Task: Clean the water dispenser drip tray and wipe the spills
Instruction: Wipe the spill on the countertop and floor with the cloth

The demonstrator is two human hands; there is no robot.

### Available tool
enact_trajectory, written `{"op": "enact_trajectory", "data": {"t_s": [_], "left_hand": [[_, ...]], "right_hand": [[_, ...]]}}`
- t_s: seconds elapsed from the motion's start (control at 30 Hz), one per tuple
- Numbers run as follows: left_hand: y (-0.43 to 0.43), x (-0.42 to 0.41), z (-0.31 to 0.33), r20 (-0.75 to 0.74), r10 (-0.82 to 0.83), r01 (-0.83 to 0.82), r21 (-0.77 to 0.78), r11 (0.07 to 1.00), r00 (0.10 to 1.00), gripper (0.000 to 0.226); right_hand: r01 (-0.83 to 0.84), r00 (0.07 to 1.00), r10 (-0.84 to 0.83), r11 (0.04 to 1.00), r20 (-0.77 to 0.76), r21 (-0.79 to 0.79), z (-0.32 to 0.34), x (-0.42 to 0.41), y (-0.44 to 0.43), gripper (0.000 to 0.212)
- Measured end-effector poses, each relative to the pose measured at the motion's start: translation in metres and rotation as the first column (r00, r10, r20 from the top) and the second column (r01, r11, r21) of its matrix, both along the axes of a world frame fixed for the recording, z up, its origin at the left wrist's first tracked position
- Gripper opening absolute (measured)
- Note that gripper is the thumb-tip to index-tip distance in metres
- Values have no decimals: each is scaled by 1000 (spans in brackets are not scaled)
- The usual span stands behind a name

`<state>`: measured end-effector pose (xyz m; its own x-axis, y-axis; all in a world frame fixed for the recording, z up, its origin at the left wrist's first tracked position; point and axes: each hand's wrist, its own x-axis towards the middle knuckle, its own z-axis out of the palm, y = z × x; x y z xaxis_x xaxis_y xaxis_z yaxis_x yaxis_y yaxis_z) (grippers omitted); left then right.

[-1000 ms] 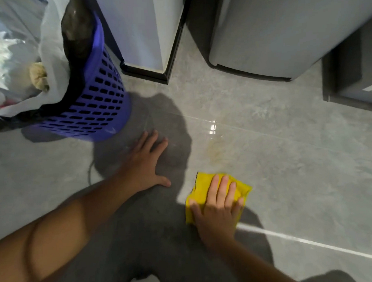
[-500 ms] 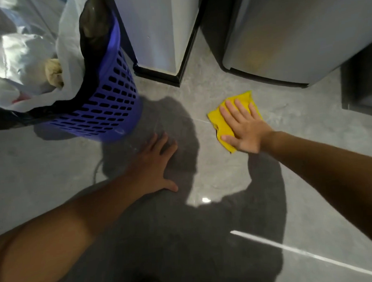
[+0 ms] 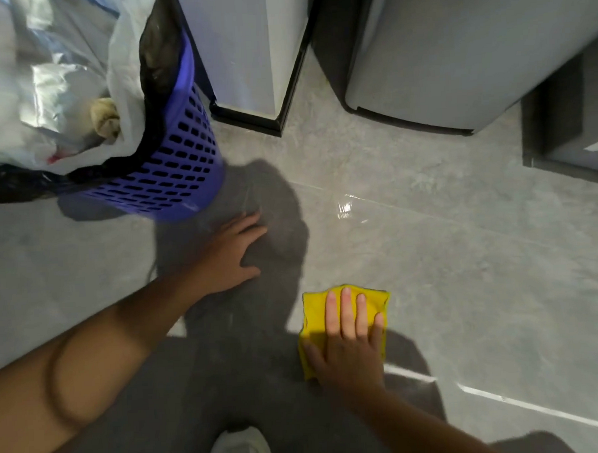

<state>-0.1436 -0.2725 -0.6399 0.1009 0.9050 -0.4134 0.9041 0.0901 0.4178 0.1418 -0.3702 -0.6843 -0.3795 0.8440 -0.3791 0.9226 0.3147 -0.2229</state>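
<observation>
A folded yellow cloth (image 3: 313, 316) lies flat on the grey tiled floor (image 3: 464, 287) in the lower middle. My right hand (image 3: 347, 344) presses down on it with the fingers spread flat over its top. My left hand (image 3: 234, 256) rests palm down on the floor to the left, fingers apart, holding nothing. The white base of the water dispenser (image 3: 249, 57) with its black bottom trim stands at the top middle. A wet gleam (image 3: 344, 207) shows on the floor ahead of the cloth. The drip tray is not in sight.
A purple slotted waste basket (image 3: 171, 170) lined with black and white bags stands at the top left. A grey appliance (image 3: 454, 48) stands at the top right, and a dark cabinet edge (image 3: 567, 129) at the far right. A white shoe tip (image 3: 238, 448) shows at the bottom.
My right hand slid the yellow cloth out towards the dispenser base half a second ago and has now pulled it back close to me. My left hand stayed planted.
</observation>
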Motion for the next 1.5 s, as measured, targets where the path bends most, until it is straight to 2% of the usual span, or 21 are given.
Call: {"op": "enact_trajectory", "data": {"t_s": [0.1, 0.2, 0.27, 0.3, 0.37, 0.4, 0.47, 0.5, 0.53, 0.6, 0.67, 0.73, 0.83, 0.9, 1.0, 1.1, 1.23, 1.37, 1.43, 1.5], "left_hand": [[-13, -4, 6, 69, 188, -195, 118, 974, 980, 55], [-24, 4, 14, 187, 358, -395, 226, 890, 915, 30], [-25, 29, 23, 325, 450, -521, 177, 835, 832, 18], [-25, 47, 27, 388, 460, -535, 107, 838, 799, 15], [-27, 88, 27, 447, 418, -446, -47, 894, 791, 24], [-28, 108, 22, 424, 389, -377, -115, 919, 818, 35], [-26, 133, 8, 281, 378, -327, -210, 921, 882, 56], [-21, 136, 3, 198, 389, -349, -210, 913, 899, 63], [-16, 135, -1, 115, 370, -352, -151, 924, 922, 67], [-4, 123, -4, -100, 228, -224, 51, 973, 968, 69], [10, 106, -9, -327, 96, -34, 192, 981, 940, 74], [31, 96, -15, -409, 64, 22, 202, 979, 910, 78], [82, 92, -25, -440, 59, 13, 158, 987, 896, 82], [124, 91, -30, -454, -12, 106, 182, 977, 891, 86], [180, 101, -32, -408, -217, 291, 129, 948, 887, 89], [194, 129, -34, -393, -405, 477, 102, 873, 826, 88], [153, 161, -37, -367, -521, 596, 126, 793, 770, 87], [81, 174, -42, -258, -594, 640, 151, 754, 762, 83], [40, 166, -47, -184, -619, 645, 203, 737, 764, 75], [11, 148, -50, -116, -578, 587, 244, 772, 808, 68]], "right_hand": [[147, 989, -146, 989, -34, 12, 5, -51, 29, 89], [254, 963, -263, 960, -58, -121, 13, -80, 75, 90], [253, 948, -283, 947, -145, -196, 22, -75, 93, 87], [243, 917, -304, 939, -258, -243, 32, -64, 99, 82], [262, 808, -352, 933, -472, -247, 53, -25, 105, 64], [302, 796, -358, 934, -488, -191, 59, 2, 106, 59], [352, 871, -360, 932, -335, -87, 68, 57, 112, 68], [365, 907, -378, 925, -185, -104, 70, 82, 114, 85], [376, 924, -382, 915, -16, -145, 69, 104, 115, 105], [401, 903, -346, 893, 255, -207, 67, 137, 114, 133], [417, 885, -331, 877, 328, -239, 62, 155, 109, 141], [431, 886, -354, 867, 300, -250, 54, 162, 105, 140], [430, 889, -360, 869, 283, -245, 46, 166, 105, 139], [430, 890, -360, 868, 281, -247, 44, 166, 107, 140], [417, 892, -347, 879, 290, -231, 43, 167, 107, 139], [423, 891, -349, 870, 289, -253, 46, 168, 109, 137], [426, 892, -359, 872, 276, -240, 48, 168, 107, 137], [433, 893, -377, 869, 248, -240, 51, 169, 107, 137], [454, 890, -421, 851, 175, -265, 52, 172, 108, 137], [492, 866, -496, 821, 66, -290, 55, 184, 108, 138]]}}
